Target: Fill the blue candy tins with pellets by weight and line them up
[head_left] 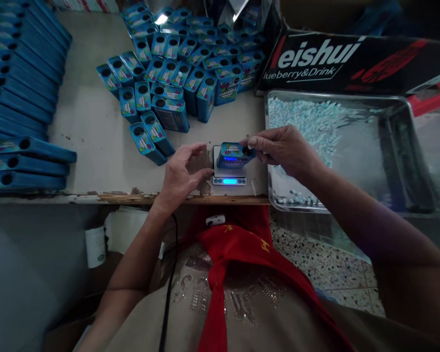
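At the centre of the frame, the blue box (235,161) stands on the digital scale (220,168). For a sound reading, it seems best to keep the box wholly on the plate, add any pieces a few at a time, and lift the fingers clear before reading the display (230,181). The right hand (286,149) has thumb and fingers nearly together at the box's right end; whether they pinch anything is unclear. The left hand (181,173), empty, curves wide open beside the scale's left edge.
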Demonstrator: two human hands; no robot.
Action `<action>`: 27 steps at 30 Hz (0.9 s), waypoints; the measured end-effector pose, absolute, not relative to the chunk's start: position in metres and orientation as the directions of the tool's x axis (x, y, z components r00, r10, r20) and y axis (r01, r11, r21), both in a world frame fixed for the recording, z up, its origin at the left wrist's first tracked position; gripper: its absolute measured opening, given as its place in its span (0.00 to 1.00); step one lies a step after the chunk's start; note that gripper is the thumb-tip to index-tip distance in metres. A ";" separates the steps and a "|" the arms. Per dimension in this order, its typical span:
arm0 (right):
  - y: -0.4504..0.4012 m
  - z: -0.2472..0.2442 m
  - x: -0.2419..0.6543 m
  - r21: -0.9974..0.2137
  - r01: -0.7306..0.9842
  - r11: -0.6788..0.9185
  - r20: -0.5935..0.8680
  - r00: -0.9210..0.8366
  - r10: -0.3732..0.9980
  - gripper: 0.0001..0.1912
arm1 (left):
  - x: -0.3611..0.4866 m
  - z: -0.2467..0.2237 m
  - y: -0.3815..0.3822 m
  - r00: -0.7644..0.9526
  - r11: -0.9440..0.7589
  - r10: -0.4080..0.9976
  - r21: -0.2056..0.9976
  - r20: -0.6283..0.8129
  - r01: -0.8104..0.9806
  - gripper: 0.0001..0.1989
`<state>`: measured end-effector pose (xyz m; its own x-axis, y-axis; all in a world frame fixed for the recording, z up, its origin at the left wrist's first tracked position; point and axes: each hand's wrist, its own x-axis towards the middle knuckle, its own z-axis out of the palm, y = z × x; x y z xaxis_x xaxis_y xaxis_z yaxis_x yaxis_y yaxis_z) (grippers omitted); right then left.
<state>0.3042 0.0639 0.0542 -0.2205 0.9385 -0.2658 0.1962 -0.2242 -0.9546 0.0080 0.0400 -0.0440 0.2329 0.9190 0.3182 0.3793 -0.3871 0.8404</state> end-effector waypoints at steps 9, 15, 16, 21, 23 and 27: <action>0.078 0.043 0.330 -0.904 -0.174 -0.390 -0.346 -0.236 0.908 0.18 | 0.076 -0.006 0.063 0.500 -0.606 0.793 0.524 0.347 0.598 0.39; 0.079 0.036 0.351 -0.839 -0.305 -0.451 -0.425 -0.148 0.893 0.09 | 0.086 -0.006 0.076 0.506 -0.543 0.827 0.581 0.245 0.606 0.41; 0.076 0.034 0.353 -0.834 -0.317 -0.451 -0.440 -0.108 0.891 0.07 | 0.082 -0.007 0.077 0.497 -0.534 0.831 0.605 0.249 0.590 0.42; 0.067 0.021 0.360 -0.812 -0.356 -0.462 -0.515 0.066 0.855 0.06 | 0.065 -0.013 0.083 0.458 -0.515 0.838 0.708 0.297 0.483 0.43; 0.070 0.016 0.364 -0.815 -0.324 -0.481 -0.523 0.051 0.851 0.06 | 0.063 -0.012 0.084 0.444 -0.514 0.840 0.721 0.312 0.465 0.41; 0.079 0.007 0.372 -0.835 -0.256 -0.487 -0.501 -0.013 0.866 0.04 | 0.063 -0.005 0.081 0.434 -0.513 0.845 0.706 0.313 0.488 0.36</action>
<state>0.3720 0.0792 0.0066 -0.0126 0.8656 -0.5005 -0.2560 -0.4867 -0.8352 0.0629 0.0809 -0.0048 0.4343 0.8446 0.3131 0.4882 -0.5128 0.7061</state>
